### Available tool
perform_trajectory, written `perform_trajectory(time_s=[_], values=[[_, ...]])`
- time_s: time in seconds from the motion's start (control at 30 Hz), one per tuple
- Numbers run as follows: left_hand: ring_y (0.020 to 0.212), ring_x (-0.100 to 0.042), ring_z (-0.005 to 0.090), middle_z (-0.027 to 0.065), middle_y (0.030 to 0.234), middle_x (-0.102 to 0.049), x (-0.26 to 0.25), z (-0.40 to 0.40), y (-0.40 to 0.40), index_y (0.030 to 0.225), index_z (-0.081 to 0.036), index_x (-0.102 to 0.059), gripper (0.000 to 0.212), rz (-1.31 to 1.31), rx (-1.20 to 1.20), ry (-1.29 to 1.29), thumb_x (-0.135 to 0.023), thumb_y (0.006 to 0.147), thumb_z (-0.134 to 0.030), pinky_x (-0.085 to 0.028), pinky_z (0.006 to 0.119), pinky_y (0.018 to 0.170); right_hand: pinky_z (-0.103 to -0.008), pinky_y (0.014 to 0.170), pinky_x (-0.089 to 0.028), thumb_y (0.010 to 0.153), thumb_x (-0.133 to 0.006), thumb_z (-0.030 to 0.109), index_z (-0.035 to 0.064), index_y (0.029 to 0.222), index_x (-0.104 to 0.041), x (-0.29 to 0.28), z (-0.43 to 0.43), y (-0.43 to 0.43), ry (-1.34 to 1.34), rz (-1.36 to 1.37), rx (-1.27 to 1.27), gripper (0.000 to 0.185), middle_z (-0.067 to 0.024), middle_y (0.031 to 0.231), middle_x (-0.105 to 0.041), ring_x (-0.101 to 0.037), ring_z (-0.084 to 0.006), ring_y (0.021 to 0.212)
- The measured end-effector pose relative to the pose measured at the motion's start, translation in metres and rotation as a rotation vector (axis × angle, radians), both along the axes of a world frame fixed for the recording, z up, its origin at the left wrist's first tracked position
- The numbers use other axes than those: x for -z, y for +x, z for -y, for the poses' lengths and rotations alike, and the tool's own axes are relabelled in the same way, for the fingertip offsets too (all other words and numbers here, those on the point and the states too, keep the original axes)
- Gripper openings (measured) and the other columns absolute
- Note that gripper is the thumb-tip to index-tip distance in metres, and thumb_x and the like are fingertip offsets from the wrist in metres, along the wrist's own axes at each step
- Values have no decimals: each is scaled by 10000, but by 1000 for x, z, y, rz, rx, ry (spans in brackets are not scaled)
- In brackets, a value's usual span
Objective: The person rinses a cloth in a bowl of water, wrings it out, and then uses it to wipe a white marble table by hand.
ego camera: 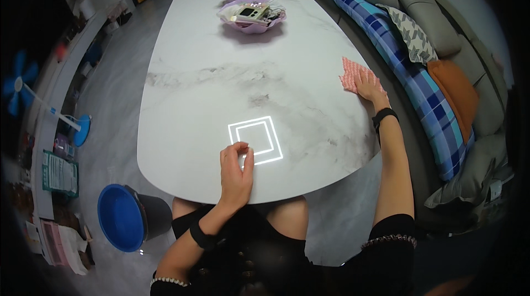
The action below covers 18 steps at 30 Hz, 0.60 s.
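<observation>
Before me is a white marble-patterned table (198, 101) with rounded corners. My right hand (367, 85) presses flat on a pink-and-white cloth (351, 73) near the table's right edge; part of the cloth lies under the palm and fingers. My left hand (237, 167) is raised at the near edge, fingers curled and thumb apart from them, holding nothing. Beside its fingertips, a bright reflection of nested squares shows on the tabletop. Both wrists wear black bands.
Lilac scalloped bowls (252, 27) at the far end hold packets and small items. A grey sofa (449, 84) with a blue plaid cover (397, 62) runs along the right. A blue bucket (120, 217) and a blue fan (83, 130) stand at left.
</observation>
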<state>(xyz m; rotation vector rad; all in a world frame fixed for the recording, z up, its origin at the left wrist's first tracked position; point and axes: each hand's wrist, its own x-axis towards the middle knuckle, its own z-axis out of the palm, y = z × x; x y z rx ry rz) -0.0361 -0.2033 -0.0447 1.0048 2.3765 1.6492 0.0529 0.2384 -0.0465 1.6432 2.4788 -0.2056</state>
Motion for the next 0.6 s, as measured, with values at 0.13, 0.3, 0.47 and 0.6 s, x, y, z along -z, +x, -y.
perform_trajectory(time_s=[0.13,0.3,0.47,0.6], values=[[974,-466,274,149,971,-544,6,3,-2,1011,35,-498,229,-31,-22,48,-512,873,-148,-378,359,855,-671,997,-40,862,-208,591,317,1423,-92,3,32,27,-23,-73,13,635,-51,1501,-12,18,-379,1357],[951,-461,268,142,955,-543,7,-5,3,1000,22,-500,236,-7,3,131,-541,844,-150,-377,364,842,-660,1001,-14,877,-219,563,267,1431,-89,62,8,101,106,-58,-131,641,-101,1496,-29,3,-379,1358],[964,-444,279,144,987,-535,4,22,-13,1029,13,-482,283,80,50,91,-567,820,-158,-384,367,828,-514,1079,7,943,-222,335,89,1379,-243,26,135,84,160,204,-420,501,-134,1484,-74,-18,-379,1355],[1022,-441,324,162,1063,-537,-9,32,-44,1077,12,-486,378,-3,157,-122,-614,777,-178,-379,392,869,-548,1063,5,938,-256,352,89,1414,-163,29,179,102,151,163,-555,552,-176,1478,-46,-8,-422,1344]])
